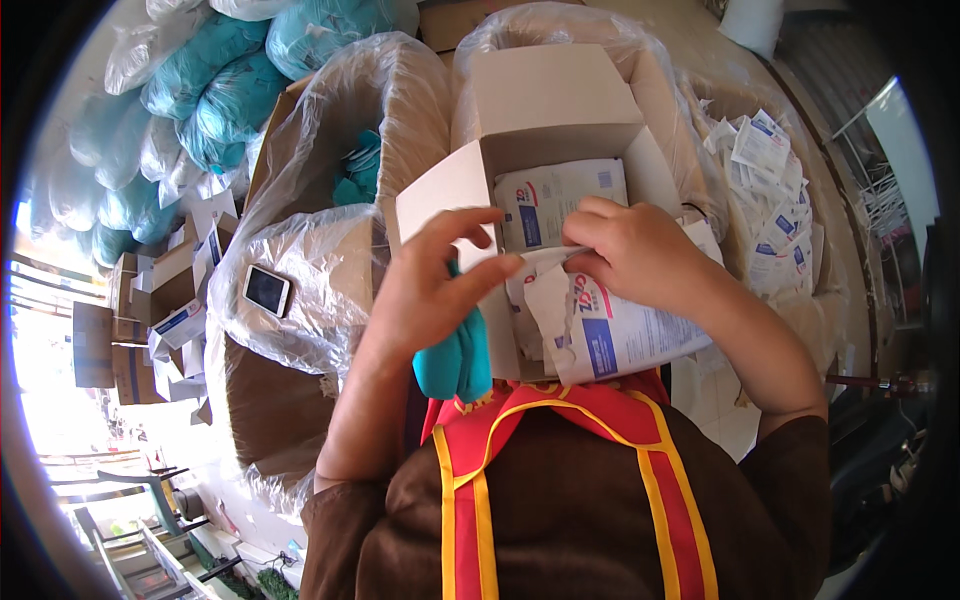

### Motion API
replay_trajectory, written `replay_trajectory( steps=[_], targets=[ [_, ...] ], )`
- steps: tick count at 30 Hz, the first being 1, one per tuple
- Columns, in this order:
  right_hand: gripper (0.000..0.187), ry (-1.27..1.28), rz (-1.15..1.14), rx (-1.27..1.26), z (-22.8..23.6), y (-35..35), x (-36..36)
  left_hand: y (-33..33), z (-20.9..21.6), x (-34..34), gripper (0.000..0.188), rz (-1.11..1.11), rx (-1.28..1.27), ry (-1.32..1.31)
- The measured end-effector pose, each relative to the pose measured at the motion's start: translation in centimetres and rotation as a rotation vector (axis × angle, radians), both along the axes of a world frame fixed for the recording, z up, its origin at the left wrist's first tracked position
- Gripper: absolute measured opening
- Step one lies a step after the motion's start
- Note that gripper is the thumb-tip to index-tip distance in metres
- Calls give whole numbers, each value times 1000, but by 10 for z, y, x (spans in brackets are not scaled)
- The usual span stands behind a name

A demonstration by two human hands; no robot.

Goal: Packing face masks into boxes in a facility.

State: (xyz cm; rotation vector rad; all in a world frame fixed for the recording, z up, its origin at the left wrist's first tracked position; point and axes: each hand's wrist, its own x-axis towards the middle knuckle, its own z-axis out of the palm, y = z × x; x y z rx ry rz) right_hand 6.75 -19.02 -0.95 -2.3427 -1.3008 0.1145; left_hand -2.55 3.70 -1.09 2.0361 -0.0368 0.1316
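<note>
My right hand (640, 255) pinches the torn upper edge of a white paper packet (640, 335) with blue and red print, over the near side of an open cardboard box (545, 95). At the box's left wall is my left hand (435, 275), its thumb and forefinger spread apart. A folded teal cloth-like piece (452, 355) hangs beneath the left palm, seemingly held by the lower fingers, which are hidden. Inside the box, a similar packet (560, 205) lies flat toward the back. A ragged paper strip (550, 310) sticks out beside the packet under my right hand.
On the left, a plastic-lined carton (400, 90) contains teal pieces (358, 165); a phone (267, 290) rests on plastic nearby. Another lined bin at right holds several white packets (775, 215). Filled bags (240, 95) pile up at the back left, above cardboard boxes (130, 300).
</note>
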Motion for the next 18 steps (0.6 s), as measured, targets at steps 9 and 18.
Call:
replay_trajectory(
  steps=[9, 18],
  targets=[
    [17, -49, 18, 165, 31, -15, -13, -36, 14, 3, 8, -122, 197, -289],
    [12, -281, 161, 226, 39, -7, -25, -36, 16, -2, 8, -53, -354, 3]
  ],
)
